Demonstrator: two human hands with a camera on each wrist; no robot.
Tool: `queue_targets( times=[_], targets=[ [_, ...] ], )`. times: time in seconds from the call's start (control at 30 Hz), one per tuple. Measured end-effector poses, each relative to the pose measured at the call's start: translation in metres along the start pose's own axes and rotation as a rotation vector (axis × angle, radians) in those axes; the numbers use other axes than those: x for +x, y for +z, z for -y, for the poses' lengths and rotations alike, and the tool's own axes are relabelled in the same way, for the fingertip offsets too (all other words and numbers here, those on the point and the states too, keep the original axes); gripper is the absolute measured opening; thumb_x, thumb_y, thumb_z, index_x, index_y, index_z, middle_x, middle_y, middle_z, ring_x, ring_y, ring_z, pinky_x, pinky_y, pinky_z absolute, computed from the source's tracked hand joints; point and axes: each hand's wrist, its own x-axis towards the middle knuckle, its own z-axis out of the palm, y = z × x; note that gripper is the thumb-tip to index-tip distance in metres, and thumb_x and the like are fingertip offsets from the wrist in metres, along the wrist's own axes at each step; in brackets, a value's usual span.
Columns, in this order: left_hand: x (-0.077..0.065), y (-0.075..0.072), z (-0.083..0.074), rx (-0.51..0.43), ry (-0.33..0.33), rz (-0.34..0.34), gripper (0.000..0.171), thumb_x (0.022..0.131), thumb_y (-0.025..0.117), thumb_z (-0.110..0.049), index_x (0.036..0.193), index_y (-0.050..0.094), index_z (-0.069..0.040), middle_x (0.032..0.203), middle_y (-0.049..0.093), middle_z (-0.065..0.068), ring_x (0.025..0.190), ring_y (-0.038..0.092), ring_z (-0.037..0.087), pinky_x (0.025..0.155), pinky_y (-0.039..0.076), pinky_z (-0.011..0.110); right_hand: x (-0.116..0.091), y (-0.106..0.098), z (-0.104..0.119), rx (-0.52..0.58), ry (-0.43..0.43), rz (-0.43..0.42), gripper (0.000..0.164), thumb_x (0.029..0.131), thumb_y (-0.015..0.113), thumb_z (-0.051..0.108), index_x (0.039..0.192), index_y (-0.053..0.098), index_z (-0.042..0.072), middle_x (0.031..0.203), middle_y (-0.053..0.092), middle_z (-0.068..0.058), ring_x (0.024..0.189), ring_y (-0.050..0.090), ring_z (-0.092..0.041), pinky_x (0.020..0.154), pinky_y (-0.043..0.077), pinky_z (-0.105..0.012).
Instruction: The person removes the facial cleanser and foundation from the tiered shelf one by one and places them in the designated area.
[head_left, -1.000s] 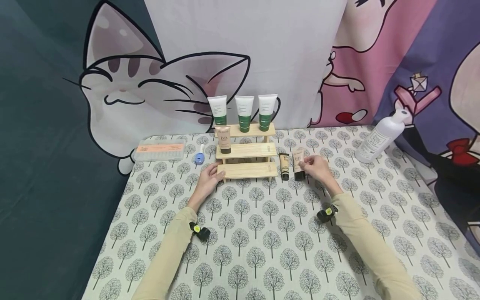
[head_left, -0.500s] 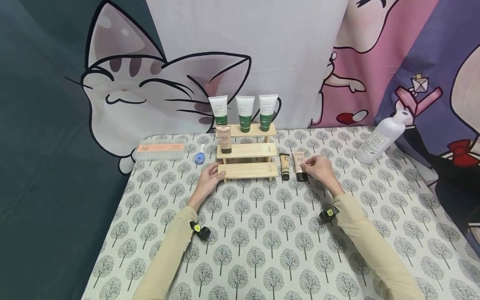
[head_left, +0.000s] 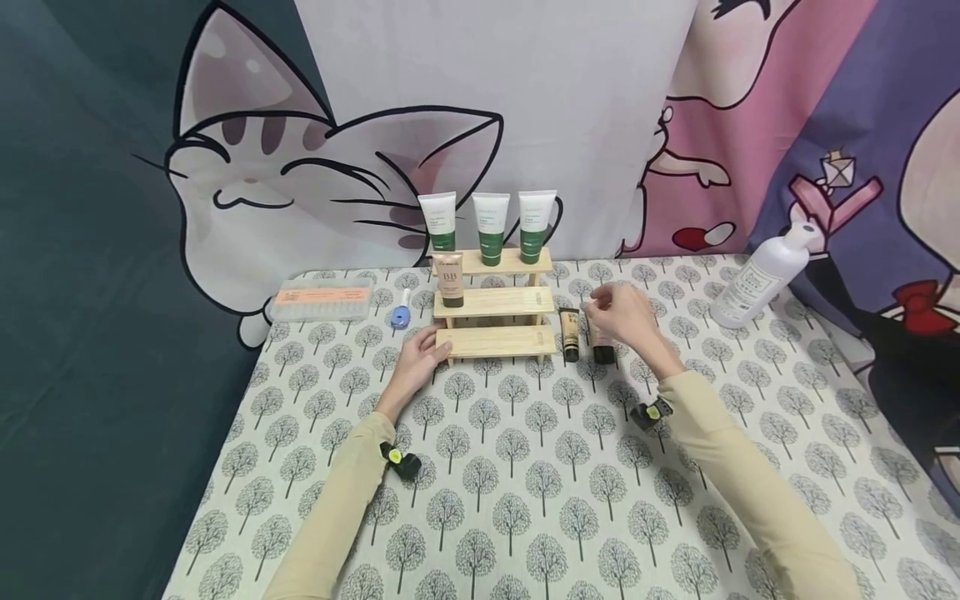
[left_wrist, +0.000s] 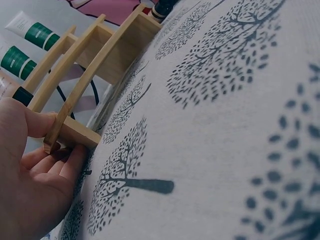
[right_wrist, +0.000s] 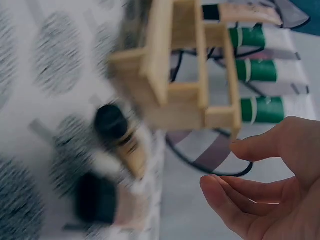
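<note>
A three-tier wooden display stand [head_left: 495, 340] stands at the middle of the table. My left hand [head_left: 412, 367] grips the left end of its lowest step; in the left wrist view the thumb lies over the board and the fingers are beneath. My right hand [head_left: 626, 321] is over a pink BB cream tube [head_left: 603, 353], hiding much of it. Thumb and fingers are apart with nothing between them in the right wrist view. Beside that tube, a small gold tube with a black cap [head_left: 570, 335] lies on the table.
Another BB cream tube [head_left: 451, 282] stands on the middle tier. White-and-green tubes [head_left: 491, 229] stand on the top tier. Left of the stand are a blue-and-white item [head_left: 401, 315] and a clear case [head_left: 322, 300]. A white bottle [head_left: 761, 275] stands far right.
My right hand has let go of the pink BB cream tube, which it shifted slightly right, and has risen up and left of it. My left hand stays on the stand.
</note>
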Motion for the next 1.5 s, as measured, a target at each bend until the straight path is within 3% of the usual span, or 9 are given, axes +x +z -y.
queue_targets(
  times=[0.13, 0.4, 0.6, 1.0, 1.5],
  targets=[
    [0.0, 0.0, 0.0, 0.004, 0.002, 0.0, 0.062, 0.099, 0.062, -0.007, 0.153, 0.034, 0.006, 0.154, 0.042, 0.029, 0.141, 0.047, 0.04, 0.121, 0.039, 0.043, 0.003, 0.001, 0.026, 0.061, -0.023, 0.02, 0.042, 0.097, 0.066, 0.023, 0.127, 0.06, -0.006, 0.115, 0.07, -0.024, 0.104, 0.067, -0.036, 0.093, 0.059, -0.048],
    [-0.002, 0.001, 0.003, 0.002, 0.04, -0.028, 0.061, 0.098, 0.064, -0.011, 0.152, 0.039, 0.001, 0.153, 0.046, 0.026, 0.139, 0.051, 0.038, 0.119, 0.042, 0.041, 0.009, 0.018, 0.069, 0.245, -0.208, -0.033, 0.034, 0.095, 0.068, 0.013, 0.123, 0.062, -0.006, 0.116, 0.07, -0.023, 0.105, 0.069, -0.035, 0.096, 0.06, -0.043],
    [-0.001, 0.001, 0.002, 0.006, 0.017, -0.016, 0.062, 0.098, 0.063, -0.01, 0.153, 0.037, 0.002, 0.153, 0.045, 0.026, 0.139, 0.051, 0.038, 0.119, 0.042, 0.04, 0.016, 0.035, 0.09, 0.316, -0.327, -0.063, 0.036, 0.094, 0.07, 0.009, 0.126, 0.061, -0.005, 0.119, 0.07, -0.022, 0.106, 0.07, -0.032, 0.098, 0.06, -0.04],
    [-0.003, 0.001, 0.004, -0.005, 0.045, -0.023, 0.06, 0.098, 0.063, -0.01, 0.151, 0.039, 0.002, 0.152, 0.047, 0.027, 0.138, 0.051, 0.04, 0.118, 0.043, 0.043, 0.021, 0.073, 0.119, 0.389, -0.395, -0.067, 0.045, 0.093, 0.072, 0.01, 0.133, 0.057, -0.003, 0.128, 0.065, -0.022, 0.116, 0.065, -0.033, 0.105, 0.056, -0.039],
    [-0.003, 0.003, 0.003, -0.007, 0.052, -0.019, 0.06, 0.098, 0.062, -0.009, 0.151, 0.038, 0.004, 0.151, 0.048, 0.028, 0.136, 0.053, 0.04, 0.116, 0.045, 0.044, 0.031, 0.107, 0.129, 0.459, -0.351, -0.066, 0.05, 0.089, 0.074, 0.006, 0.134, 0.055, -0.004, 0.132, 0.064, -0.022, 0.122, 0.063, -0.034, 0.104, 0.057, -0.038]
  ],
)
